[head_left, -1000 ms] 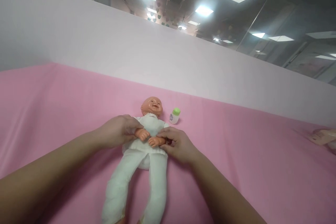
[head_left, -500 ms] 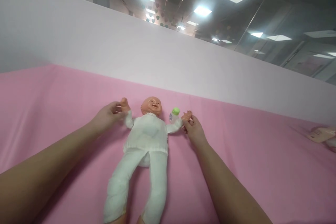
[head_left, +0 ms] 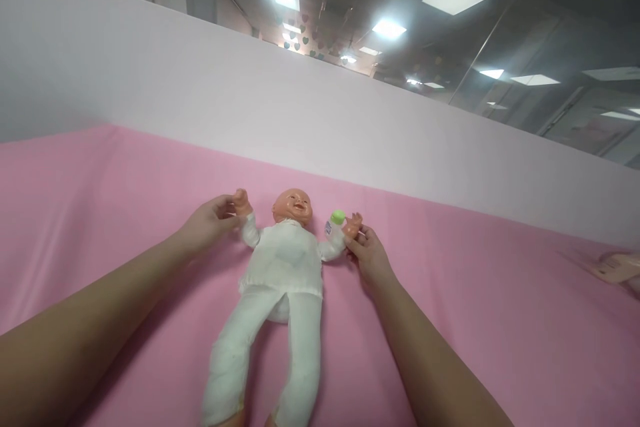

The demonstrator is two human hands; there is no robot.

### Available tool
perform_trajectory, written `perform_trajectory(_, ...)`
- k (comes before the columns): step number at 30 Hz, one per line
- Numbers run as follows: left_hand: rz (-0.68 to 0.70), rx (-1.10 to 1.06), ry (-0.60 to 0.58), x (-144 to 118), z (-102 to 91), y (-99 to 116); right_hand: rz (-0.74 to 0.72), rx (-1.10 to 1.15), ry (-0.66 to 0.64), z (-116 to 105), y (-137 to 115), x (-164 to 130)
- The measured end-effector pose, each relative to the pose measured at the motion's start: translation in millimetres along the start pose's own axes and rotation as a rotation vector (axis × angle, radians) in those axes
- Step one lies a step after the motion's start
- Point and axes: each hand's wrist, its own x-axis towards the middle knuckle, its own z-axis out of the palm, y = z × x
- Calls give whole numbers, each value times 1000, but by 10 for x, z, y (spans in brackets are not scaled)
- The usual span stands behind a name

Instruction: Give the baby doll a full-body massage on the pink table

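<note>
A baby doll (head_left: 287, 260) with a bald plastic head and a white cloth body lies on its back, its head toward the wall. My left hand (head_left: 216, 219) pinches the doll's arm at the wrist, on the left side of its head. On the other side, my right hand (head_left: 369, 253) grips the doll's other arm near its plastic hand. Both doll arms are bent upward. Just behind the arm on the right stands a small bottle (head_left: 334, 223) with a green cap, partly hidden by that arm.
Pink sheeting (head_left: 165, 333) covers the surface under the doll. A white wall (head_left: 240, 100) runs along the back, with glass above it. At the far right edge lies a pale, flesh-coloured object (head_left: 617, 267), cut off and blurred.
The doll's hand on the right is raised more upright, with my right hand on it. The whole view has shifted slightly. My left hand keeps its hold.
</note>
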Motion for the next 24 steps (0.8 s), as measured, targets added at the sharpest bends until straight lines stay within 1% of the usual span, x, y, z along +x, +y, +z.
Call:
perform_trajectory(1, 49, 50, -45, -50, 51, 60, -36, -45, -43, 70, -47, -64)
perform_trajectory(3, 118, 191, -147, -149, 158, 157, -110, -202, -174, 203, -140, -203)
perform_trajectory(5, 188, 371, -276, -230, 254, 220, -173, -387, -329, 310, -219, -328)
perform_trajectory(7, 266, 516, -374, -281, 322, 253, -224, -510, -473, 379, -270, -407)
perform_trajectory(8, 300, 563, -398, -296, 346, 261, -240, -541, -522, 399, -282, -428)
perform_trajectory(10, 347, 618, -413, -310, 378, 263, -244, -563, -557, 415, -278, -437)
perform_trajectory(13, 348, 619, -388, -312, 402, 240, -204, -529, -512, 401, -224, -409)
perform_trajectory(15, 309, 568, -330, -305, 405, 207, -171, -474, -433, 376, -179, -374)
perform_trajectory(17, 239, 488, -229, -281, 389, 160, -133, -400, -318, 331, -139, -319)
perform_trajectory(19, 174, 379, -101, -232, 344, 105, -104, -292, -205, 254, -102, -237)
perform_trajectory(22, 94, 157, 70, -115, 228, 29, -71, -109, -62, 78, -29, -74)
perform_trajectory(24, -4, 24, 181, -33, 127, -9, -31, -43, 42, -54, 44, 41)
